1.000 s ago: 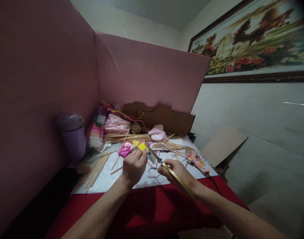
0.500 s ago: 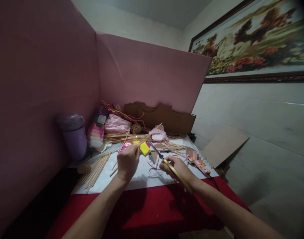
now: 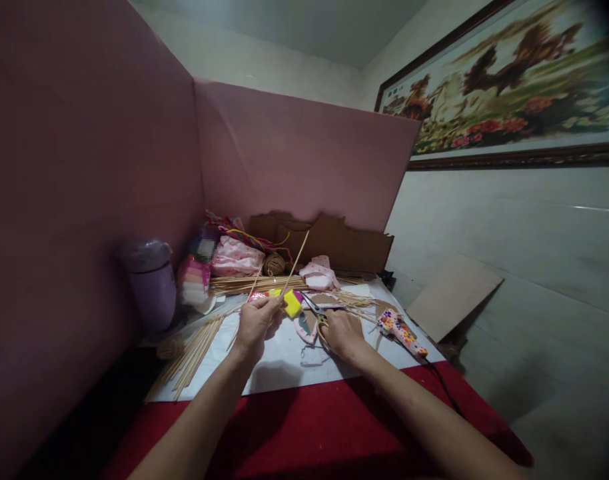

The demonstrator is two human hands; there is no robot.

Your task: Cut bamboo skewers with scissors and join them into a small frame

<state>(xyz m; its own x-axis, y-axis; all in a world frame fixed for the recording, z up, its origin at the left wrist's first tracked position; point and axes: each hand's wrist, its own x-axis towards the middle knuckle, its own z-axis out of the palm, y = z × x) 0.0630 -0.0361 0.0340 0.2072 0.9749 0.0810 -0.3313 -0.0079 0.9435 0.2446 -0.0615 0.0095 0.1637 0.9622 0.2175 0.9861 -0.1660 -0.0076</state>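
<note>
My left hand (image 3: 258, 323) is closed round a thin wooden stick (image 3: 296, 263), which tilts up and away to the right. A second thin stick rises left of it; whether it is also held I cannot tell. My right hand (image 3: 343, 333) is at the gold handles of a pair of scissors (image 3: 323, 325), low over the table, with its fingers curled and partly hidden. The dark blades point away to the left. Between the hands lie a yellow block (image 3: 292, 303) and a heart-like piece with a pink spotted rim (image 3: 306, 328).
Loose sticks (image 3: 197, 353) fan out at left, near a purple bin (image 3: 152, 287). Behind are a twine ball (image 3: 274, 264), pink spotted cloth (image 3: 238, 256) and torn cardboard (image 3: 329, 241). A flower-patterned glue gun (image 3: 401, 331) with a black cord lies at right.
My right hand has turned and lowered the scissors to the table beside the heart-like piece. The stick in my left hand now stands steeper, its tip further left.
</note>
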